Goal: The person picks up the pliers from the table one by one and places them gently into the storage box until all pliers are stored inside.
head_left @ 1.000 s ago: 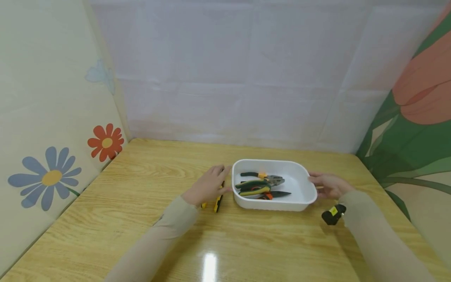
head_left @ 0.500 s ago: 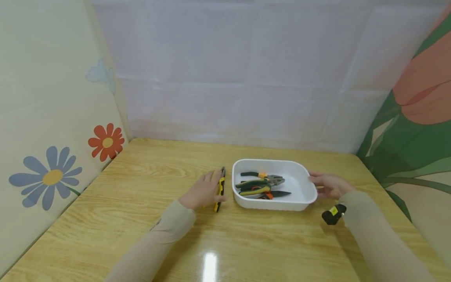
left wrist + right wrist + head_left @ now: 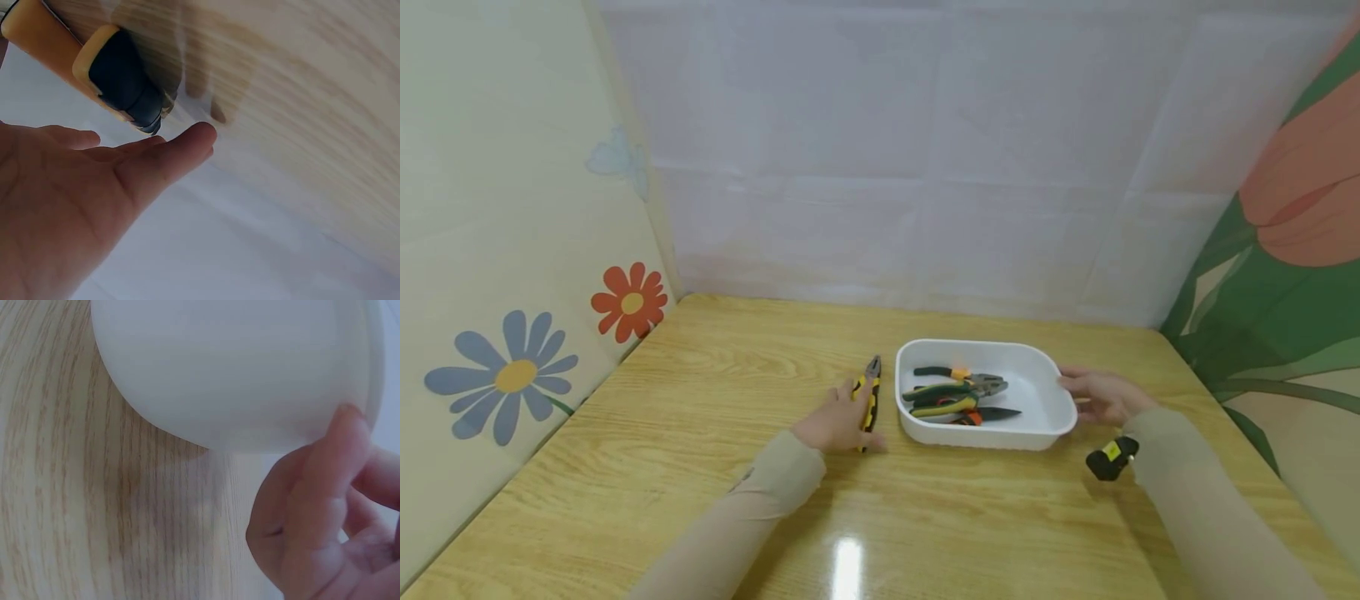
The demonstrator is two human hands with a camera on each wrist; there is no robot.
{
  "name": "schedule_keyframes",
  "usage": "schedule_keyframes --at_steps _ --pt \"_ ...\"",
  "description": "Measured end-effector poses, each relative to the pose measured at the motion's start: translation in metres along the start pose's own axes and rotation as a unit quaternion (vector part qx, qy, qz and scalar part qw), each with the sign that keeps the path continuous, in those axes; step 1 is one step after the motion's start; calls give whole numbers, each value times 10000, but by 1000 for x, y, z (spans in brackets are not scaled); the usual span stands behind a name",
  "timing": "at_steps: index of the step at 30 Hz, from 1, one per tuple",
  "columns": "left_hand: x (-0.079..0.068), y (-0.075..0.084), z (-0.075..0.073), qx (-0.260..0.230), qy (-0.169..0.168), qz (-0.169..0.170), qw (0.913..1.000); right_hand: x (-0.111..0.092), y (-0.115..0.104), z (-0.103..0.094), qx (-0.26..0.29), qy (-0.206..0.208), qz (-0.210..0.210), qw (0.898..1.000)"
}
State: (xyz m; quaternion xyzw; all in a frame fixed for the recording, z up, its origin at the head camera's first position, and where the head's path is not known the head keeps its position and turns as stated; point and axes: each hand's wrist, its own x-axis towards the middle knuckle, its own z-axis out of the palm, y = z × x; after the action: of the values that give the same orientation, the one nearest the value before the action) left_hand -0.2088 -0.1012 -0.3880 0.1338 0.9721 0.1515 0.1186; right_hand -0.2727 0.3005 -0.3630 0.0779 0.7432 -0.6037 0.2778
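My left hand [image 3: 837, 423] lies over yellow-and-black pliers [image 3: 872, 400] on the table, left of a white plastic bin [image 3: 985, 437]. The pliers' metal head points away from me and shows past the fingers, while part of the handles is hidden. In the left wrist view the thumb and fingers are extended, with the pliers' thick handle ends [image 3: 122, 75] beyond them. My right hand [image 3: 1101, 396] holds the bin's right end at the rim. The right wrist view shows bent fingers, one tip pressing the bin's outer wall [image 3: 237, 375]. Several pliers [image 3: 951, 398] lie inside the bin.
A black object with a yellow label [image 3: 1111, 458] is beside my right wrist. The wooden table [image 3: 1000, 517] ends at a pale cloth backdrop [image 3: 910, 208]. Flower-printed panels [image 3: 512, 250] stand at both sides.
My left hand has drawn back from the bin's left side towards me, uncovering the pliers' head and more of their handles. The right hand and the bin stay in place.
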Motion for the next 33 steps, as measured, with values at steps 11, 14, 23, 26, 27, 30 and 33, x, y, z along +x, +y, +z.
schedule_keyframes --at_steps 11,14,23,26,27,30,33 --pt "8 3 1 147 66 -27 9999 1 1 -3 85 -95 -4 9999" --pt "9 3 1 215 6 -40 9998 1 2 -3 104 -110 -12 9999" --pt "13 2 -3 262 -189 -147 9994 3 3 -5 12 -130 -42 9999" --pt "14 3 -4 287 -112 -52 9995 3 3 -5 -15 -152 -68 9999" --pt "14 4 -4 336 -93 -31 9994 3 3 -5 -6 -156 -66 9999" --pt "14 5 -5 442 -55 -7 9990 3 2 -4 -1 -196 -62 9998" --pt "16 4 -5 531 64 38 9986 2 0 -2 21 -190 -26 9998"
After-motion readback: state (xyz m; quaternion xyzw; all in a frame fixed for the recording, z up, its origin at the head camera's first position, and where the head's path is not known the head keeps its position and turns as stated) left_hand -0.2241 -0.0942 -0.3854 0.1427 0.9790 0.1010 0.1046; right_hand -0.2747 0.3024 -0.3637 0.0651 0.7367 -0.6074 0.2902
